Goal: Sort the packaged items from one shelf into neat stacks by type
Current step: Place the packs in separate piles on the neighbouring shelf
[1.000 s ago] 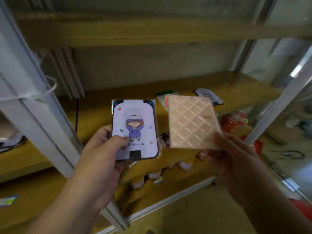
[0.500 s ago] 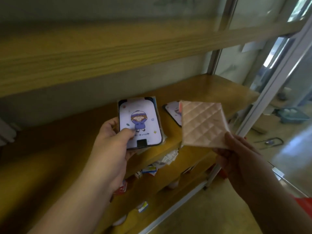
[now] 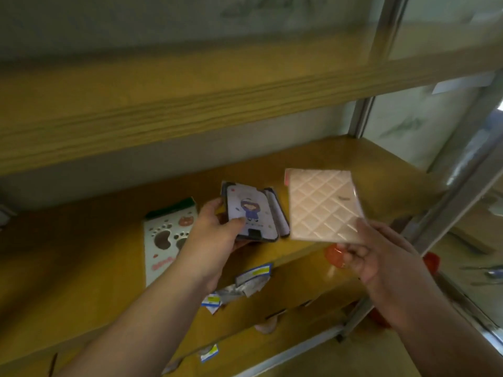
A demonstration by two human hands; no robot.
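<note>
My left hand (image 3: 215, 235) grips a lilac packaged item with a cartoon figure (image 3: 251, 212), low over the wooden shelf (image 3: 353, 164). Right behind it lies a second lilac pack (image 3: 279, 213) of the same kind, partly hidden. My right hand (image 3: 381, 257) pinches a pink quilted pack (image 3: 324, 208) by its lower edge and holds it up in front of the shelf. A white pack with brown paw prints (image 3: 166, 238) lies flat on the shelf, left of my left hand.
An upper wooden shelf (image 3: 190, 104) hangs close above. A metal upright (image 3: 460, 186) stands at the right. On the lower shelf lie foil sachets with blue and yellow labels (image 3: 245, 284) and red containers (image 3: 336, 255).
The view has swung right and down. My left hand has lowered the lilac pack toward the shelf beside its twin. The paw-print pack has come into view.
</note>
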